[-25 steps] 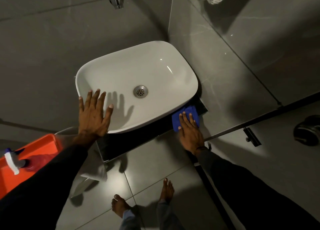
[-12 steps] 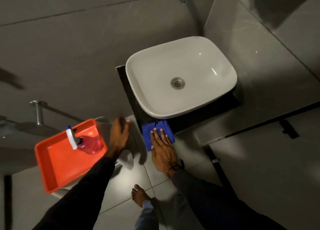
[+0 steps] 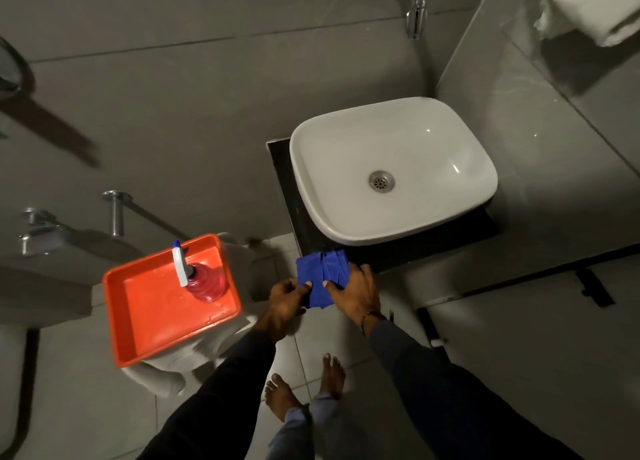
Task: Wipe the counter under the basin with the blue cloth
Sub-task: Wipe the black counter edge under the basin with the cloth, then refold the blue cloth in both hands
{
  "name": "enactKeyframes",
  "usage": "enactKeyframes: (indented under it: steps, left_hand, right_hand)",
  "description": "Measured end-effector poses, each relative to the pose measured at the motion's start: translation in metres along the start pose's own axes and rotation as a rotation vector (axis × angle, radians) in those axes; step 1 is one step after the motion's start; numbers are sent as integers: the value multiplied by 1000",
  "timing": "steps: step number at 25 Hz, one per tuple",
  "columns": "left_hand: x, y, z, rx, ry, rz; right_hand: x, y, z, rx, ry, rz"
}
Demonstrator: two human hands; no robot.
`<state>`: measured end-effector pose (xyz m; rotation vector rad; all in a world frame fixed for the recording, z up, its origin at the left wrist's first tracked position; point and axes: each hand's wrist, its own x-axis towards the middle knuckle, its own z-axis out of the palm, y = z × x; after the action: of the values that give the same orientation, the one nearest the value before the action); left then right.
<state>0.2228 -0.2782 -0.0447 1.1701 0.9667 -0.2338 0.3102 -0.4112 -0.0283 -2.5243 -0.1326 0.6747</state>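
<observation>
Orange tray (image 3: 138, 324) (holding bottle (image 3: 204, 279)) beside cloth (image 3: 320, 274).

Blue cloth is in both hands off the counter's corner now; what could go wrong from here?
1. The blue cloth looks bunched between the left hand and right hand; wiped like that, it may miss parts of the dark counter.
2. The orange tray with the spray bottle sits close by the left arm; an elbow swing might knock it.

Basin (image 3: 433, 141): glossy white ceramic. Counter (image 3: 287, 182): polished black stone. Blue cloth (image 3: 320, 269): matt, creased. Tray (image 3: 149, 314) at nine o'clock: glossy orange plastic.
</observation>
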Motion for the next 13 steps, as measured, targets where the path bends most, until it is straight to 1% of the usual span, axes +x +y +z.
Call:
enactKeyframes:
  steps: [5, 10, 13]
  left_hand:
    - [-18, 11, -12, 44, 11, -65]
    - [-53, -3, -63, -174, 86, -87]
    - [-72, -20, -110, -237, 159, -95]
  right_hand:
    - [-2, -26, 13, 188, -91, 33]
    - [-15, -58, 35, 210, -322, -5]
    - [-32, -90, 69, 200, -402, -13]
